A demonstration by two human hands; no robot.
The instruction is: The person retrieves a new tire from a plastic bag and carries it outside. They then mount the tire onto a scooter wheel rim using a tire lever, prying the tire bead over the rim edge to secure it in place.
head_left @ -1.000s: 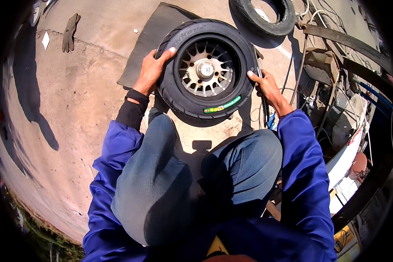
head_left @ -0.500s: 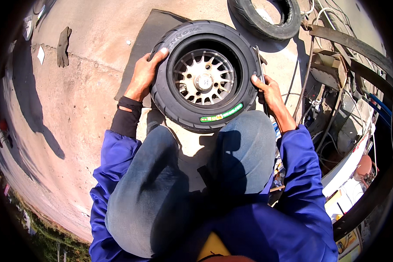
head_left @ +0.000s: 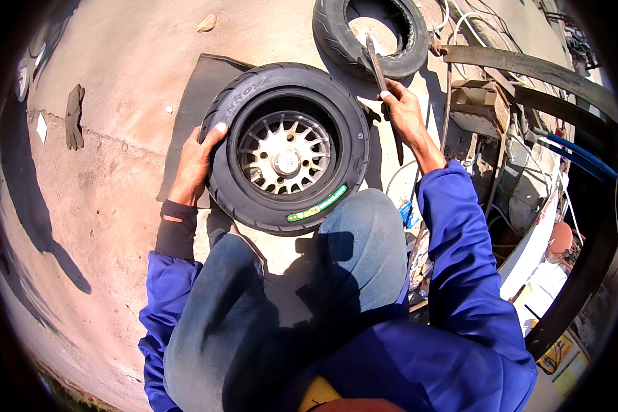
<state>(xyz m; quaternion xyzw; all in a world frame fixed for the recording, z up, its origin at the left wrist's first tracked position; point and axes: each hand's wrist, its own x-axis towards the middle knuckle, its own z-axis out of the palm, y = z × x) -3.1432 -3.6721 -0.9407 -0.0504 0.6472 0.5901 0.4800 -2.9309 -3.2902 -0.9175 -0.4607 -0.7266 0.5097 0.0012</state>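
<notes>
A black tyre (head_left: 356, 147) with a green label strip lies flat before my knees. Inside its opening sits a silver multi-spoke wheel rim (head_left: 286, 162), with a dark gap showing between them at the far side. My left hand (head_left: 198, 161) grips the tyre's left side, thumb on the sidewall and fingers down round the tread. Off the tyre's right edge, my right hand (head_left: 406, 118) is closed round a long metal tyre lever (head_left: 375, 62). The lever's far end overlaps a second, worn tyre (head_left: 410, 63) in the view; I cannot tell whether they touch.
Under the new tyre lies a dark mat (head_left: 189, 123). A dark glove (head_left: 74, 118) rests on the concrete at left. To the right stand a curved metal bar (head_left: 529, 63), a cardboard box (head_left: 477, 110), hoses and clutter close to my right arm.
My right hand has left the tyre's right edge and swung the lever up and away from it. My left hand stays on the tyre. The whole view has shifted.
</notes>
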